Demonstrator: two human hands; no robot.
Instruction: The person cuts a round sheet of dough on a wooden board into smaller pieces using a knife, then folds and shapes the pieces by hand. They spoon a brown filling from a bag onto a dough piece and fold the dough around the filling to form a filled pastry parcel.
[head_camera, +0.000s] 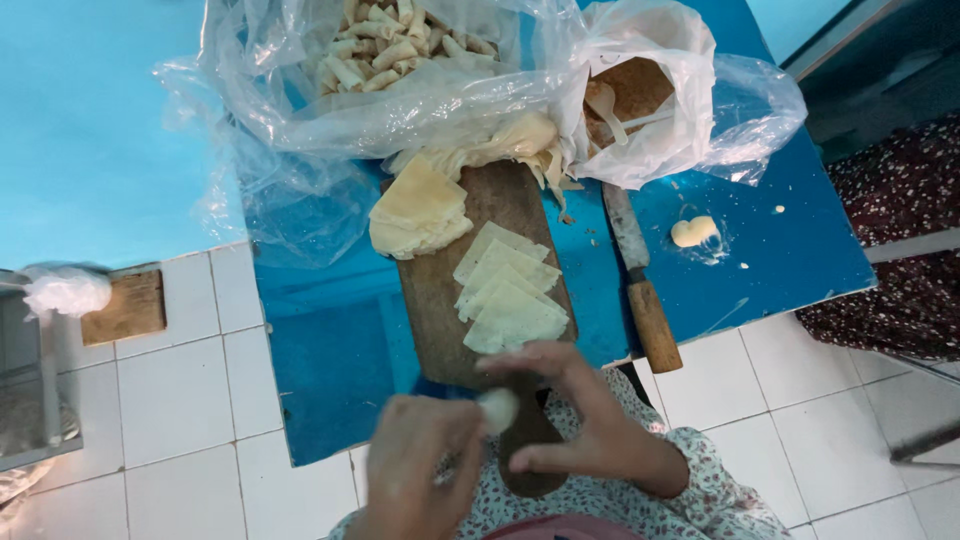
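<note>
We pinch a small pale roll of dough (497, 408) between both hands, our left hand (415, 470) and right hand (565, 410) closed around it, just above the near end of the wooden board (440, 300). Triangular dough sheets (510, 290) lie fanned on the board, a knife (640, 290) beside it on the blue table (330, 350).

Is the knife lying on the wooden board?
No, the knife lies on the blue table, just to the right of the wooden board.
</note>
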